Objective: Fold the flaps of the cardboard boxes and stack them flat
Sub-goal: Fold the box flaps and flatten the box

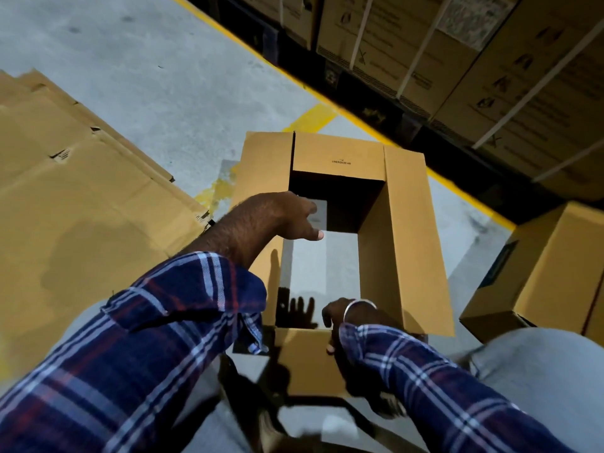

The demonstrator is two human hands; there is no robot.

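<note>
An open brown cardboard box (pixel 405 243) stands on the grey floor in front of me, all of its flaps splayed outward. The floor shows through its open bottom. My left hand (pixel 291 217) reaches over the left wall and grips its top edge, fingers curled inside and thumb pointing right. My right hand (pixel 340 318) holds the near wall at the fold, with the thumb pressed on the near flap (pixel 304 364) and the fingers hidden inside. A stack of flattened boxes (pixel 81 197) lies on the floor to the left.
A closed cardboard box (pixel 542 282) lies on its side at the right. Shelves of strapped cartons (pixel 474 60) run along the back right behind a yellow floor line (pixel 313 119). My knees frame the bottom of the view.
</note>
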